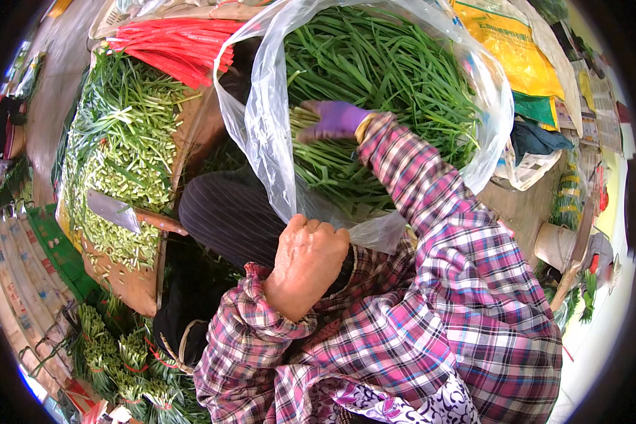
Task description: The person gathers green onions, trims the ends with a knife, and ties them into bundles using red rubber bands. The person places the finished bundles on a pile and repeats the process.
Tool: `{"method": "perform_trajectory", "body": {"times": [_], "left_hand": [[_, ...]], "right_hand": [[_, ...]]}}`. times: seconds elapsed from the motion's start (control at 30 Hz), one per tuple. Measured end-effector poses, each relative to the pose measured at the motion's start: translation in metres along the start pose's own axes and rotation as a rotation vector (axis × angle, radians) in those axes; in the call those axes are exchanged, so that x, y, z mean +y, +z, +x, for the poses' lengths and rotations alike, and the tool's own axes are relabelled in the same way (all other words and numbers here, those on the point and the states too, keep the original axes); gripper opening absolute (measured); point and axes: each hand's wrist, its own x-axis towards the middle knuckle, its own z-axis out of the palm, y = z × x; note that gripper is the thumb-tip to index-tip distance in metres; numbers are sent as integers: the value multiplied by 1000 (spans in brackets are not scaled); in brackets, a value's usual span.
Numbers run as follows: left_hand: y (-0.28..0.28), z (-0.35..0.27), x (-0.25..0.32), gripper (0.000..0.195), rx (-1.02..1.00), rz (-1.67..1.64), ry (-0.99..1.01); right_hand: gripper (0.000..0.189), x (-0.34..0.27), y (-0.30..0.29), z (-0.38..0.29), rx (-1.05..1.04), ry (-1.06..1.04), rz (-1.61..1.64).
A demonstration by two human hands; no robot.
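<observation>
My bare left hand [308, 259] is clenched on the near rim of a clear plastic bag [265, 116]. Long green leafy stalks, which look like garlic chives [381, 63], fill the bag. My right hand [336, 121], in a purple glove, reaches inside and rests on the pale stem ends [303, 119] at the bag's left side. Its fingers are spread over these stems and slightly blurred; whether they grip any is unclear. Left of my knee, a cleaver [114, 209] with a wooden handle lies on chopped stem pieces [132, 172] over a wooden board [132, 286].
Red printed ties [177, 45] lie at the board's far end. Tied bundles of green stalks [132, 355] stand at lower left beside a green mat [58, 249]. A yellow sack [514, 47] is at upper right, a white bucket [554, 246] at far right.
</observation>
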Motion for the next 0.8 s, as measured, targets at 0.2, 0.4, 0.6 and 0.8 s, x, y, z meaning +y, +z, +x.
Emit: {"method": "perform_trajectory", "body": {"times": [0.2, 0.4, 0.6, 0.8], "left_hand": [[-6, 6, -6, 15, -33, -65, -71], [-20, 5, -18, 35, -43, -333, -183], [-21, 7, -23, 37, -10, -475, -255], [-13, 8, -27, 34, 67, -477, -224]], "right_hand": [[84, -6, -10, 9, -139, 133, -170], [72, -28, -8, -13, -140, 120, -268], [59, -23, -11, 9, -194, 18, -422], [66, -25, -1, 6, -216, 79, -217]]}}
